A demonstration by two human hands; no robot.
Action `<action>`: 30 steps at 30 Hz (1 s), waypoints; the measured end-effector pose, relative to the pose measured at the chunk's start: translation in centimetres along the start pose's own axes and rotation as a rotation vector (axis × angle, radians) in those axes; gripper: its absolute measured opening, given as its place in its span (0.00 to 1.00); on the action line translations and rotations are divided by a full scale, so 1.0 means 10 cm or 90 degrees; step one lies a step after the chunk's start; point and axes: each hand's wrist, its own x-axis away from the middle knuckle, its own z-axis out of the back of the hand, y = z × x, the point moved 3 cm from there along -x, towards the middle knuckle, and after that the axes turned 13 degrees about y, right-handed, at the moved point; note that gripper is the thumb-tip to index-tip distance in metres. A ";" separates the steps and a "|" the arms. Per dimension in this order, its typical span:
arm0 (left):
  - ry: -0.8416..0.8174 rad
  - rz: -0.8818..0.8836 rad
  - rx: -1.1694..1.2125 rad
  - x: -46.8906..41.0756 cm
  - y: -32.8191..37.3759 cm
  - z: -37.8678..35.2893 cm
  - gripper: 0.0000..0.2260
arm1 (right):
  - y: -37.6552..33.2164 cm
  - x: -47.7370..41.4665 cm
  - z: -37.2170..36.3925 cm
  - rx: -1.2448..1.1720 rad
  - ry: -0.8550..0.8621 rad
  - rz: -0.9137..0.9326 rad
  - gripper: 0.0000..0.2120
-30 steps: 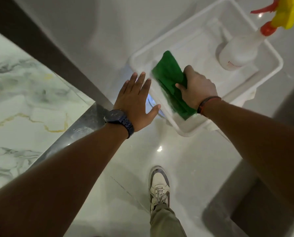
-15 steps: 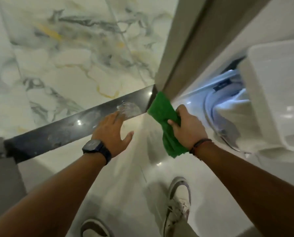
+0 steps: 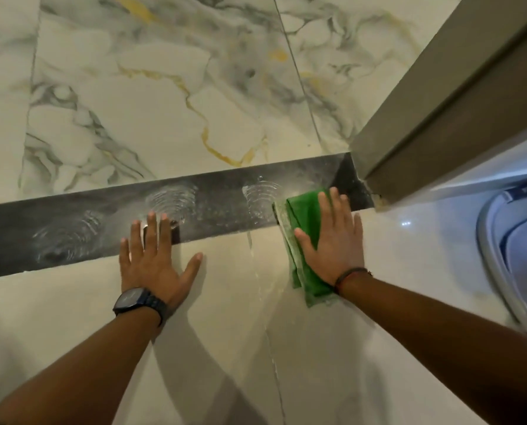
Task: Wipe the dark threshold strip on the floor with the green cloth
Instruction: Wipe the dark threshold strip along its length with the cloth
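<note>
The dark threshold strip [image 3: 219, 200] runs across the floor from the left edge to the door frame, with dusty ring-shaped marks on it. The green cloth [image 3: 305, 216] lies flat over the strip's right part and trails back onto the pale tile. My right hand [image 3: 332, 240] presses flat on the cloth, fingers spread, fingertips at the strip. My left hand [image 3: 155, 259], with a dark watch at the wrist, rests flat on the pale tile, its fingertips on the strip's near edge, holding nothing.
A grey-brown door frame [image 3: 439, 105] rises at the strip's right end. A white and blue plastic object [image 3: 510, 240] sits at the right edge. Marbled tiles [image 3: 164, 87] lie beyond the strip, and pale glossy tiles [image 3: 240, 332] lie in front.
My right hand has brought the cloth down from the air and flattened it on the strip near the door frame. My left hand has settled flat on the floor. The view has moved closer.
</note>
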 end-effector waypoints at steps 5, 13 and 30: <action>0.005 0.028 -0.013 -0.14 -0.07 -0.08 0.41 | -0.03 -0.01 -0.24 0.070 -0.074 0.059 0.33; 0.012 0.028 -0.011 -0.14 -0.11 -0.15 0.38 | 0.03 -0.38 -0.31 0.056 -0.033 -0.002 0.31; 0.006 0.021 -0.009 -0.15 -0.15 -0.16 0.38 | -0.77 -0.42 -0.53 0.050 -0.109 0.299 0.28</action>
